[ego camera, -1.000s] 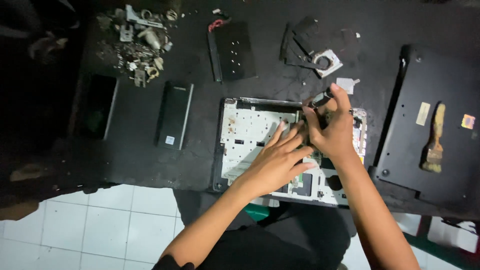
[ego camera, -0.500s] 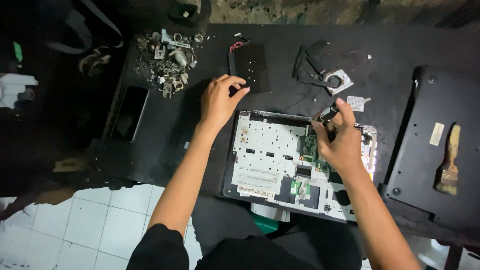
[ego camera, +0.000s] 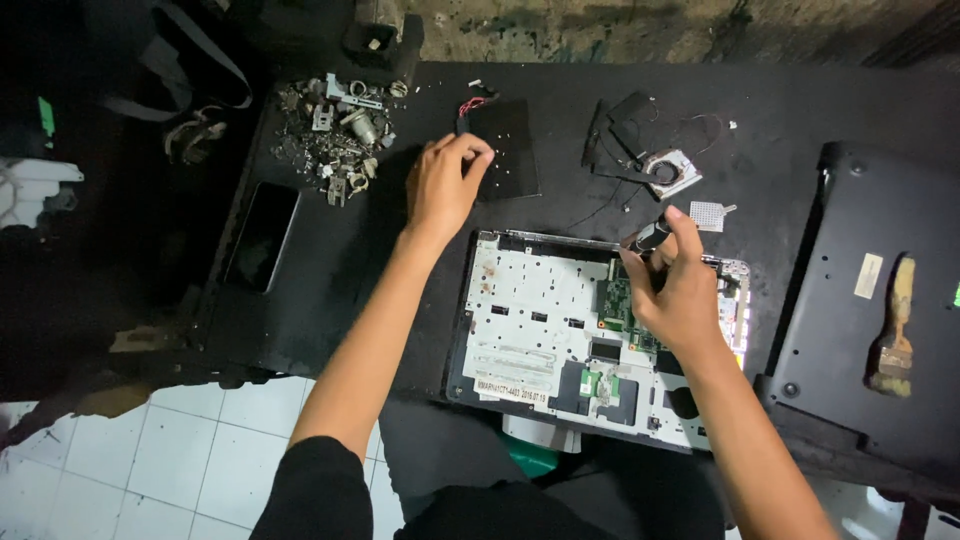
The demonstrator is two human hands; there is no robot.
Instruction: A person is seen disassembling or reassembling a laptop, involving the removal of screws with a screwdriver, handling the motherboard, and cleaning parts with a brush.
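Left hand (ego camera: 447, 187) moved further up, fingertips pinching black plate (ego camera: 505, 150); right hand (ego camera: 680, 290) clenched around screwdriver (ego camera: 651, 238).

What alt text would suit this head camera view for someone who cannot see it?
Seen from above, a person's right hand holds a dark-handled tool over an opened laptop chassis on a black table, while the left hand rests on a flat black panel. Small metal parts lie piled nearby.

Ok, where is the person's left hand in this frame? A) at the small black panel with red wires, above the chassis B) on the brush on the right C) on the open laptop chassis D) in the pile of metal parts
A: the left hand pinches the edge of the small black panel, away from the laptop chassis.
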